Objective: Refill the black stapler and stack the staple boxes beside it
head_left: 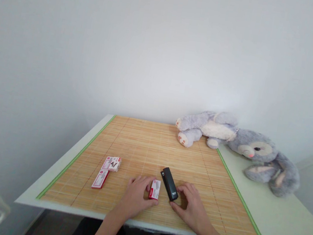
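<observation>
Two bare hands rest low on a bamboo mat [146, 147] that covers most of a pale table [262, 212]. The left hand [136, 197] curls loosely around a small red and white box [155, 189], thumb and fingers touching its sides, so it grasps the box, which stands on edge on the mat near the front edge. The right hand [191, 207] lies just right of it, its fingertips touching the near end of a black stapler [169, 184]; whether it grips the stapler or only rests against it I cannot tell. The stapler lies flat on the mat, angled from far left to near right, just beside the held box. Further left on the mat lie two more red and white boxes, one [111, 163] farther back and one [100, 179] nearer, close to each other and well apart from the hands. At the far right, a grey plush rabbit [240, 147] lies on its side, partly on the mat and partly on the bare table, against a plain white wall [155, 46]
</observation>
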Motion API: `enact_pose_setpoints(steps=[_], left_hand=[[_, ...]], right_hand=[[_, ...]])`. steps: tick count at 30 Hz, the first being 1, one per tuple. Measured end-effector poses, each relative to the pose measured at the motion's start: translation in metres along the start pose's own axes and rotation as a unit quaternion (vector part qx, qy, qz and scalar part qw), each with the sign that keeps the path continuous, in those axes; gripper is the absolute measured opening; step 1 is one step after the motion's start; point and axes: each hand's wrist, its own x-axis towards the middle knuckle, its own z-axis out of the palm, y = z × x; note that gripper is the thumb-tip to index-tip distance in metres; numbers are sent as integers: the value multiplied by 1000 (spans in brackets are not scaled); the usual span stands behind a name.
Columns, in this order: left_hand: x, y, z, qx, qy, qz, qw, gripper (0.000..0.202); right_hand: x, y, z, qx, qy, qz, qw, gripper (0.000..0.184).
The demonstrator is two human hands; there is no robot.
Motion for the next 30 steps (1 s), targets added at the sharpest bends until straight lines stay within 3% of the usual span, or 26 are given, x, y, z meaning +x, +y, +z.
enact_pose_setpoints(steps=[3, 11, 20, 23, 26, 28, 30], left_hand=[[5, 4, -1, -5, 6, -5, 1000, 64], [7, 8, 4, -18, 15, 9, 1000, 64], [4, 11, 8, 7, 19, 14, 1000, 60], [-1, 12, 10, -3, 30, 11, 999, 82], [-8, 7, 1, 2, 71, -14, 997, 104], [-12, -4, -14, 39, 131, -48, 989, 85], [-16, -22, -33, 97, 220, -113, 964, 60]], right_hand=[[1, -1, 5, 16, -7, 0, 1000, 22], [0, -12, 24, 31, 5, 1, 1000, 16], [1, -17, 22, 25, 10, 3, 1000, 16], [0, -15, 22, 18, 14, 4, 1000, 21], [-1, -13, 22, 21, 22, 14, 999, 27], [-2, -12, 22, 24, 25, 20, 999, 31], [-3, -11, 22, 27, 25, 25, 999, 34]])
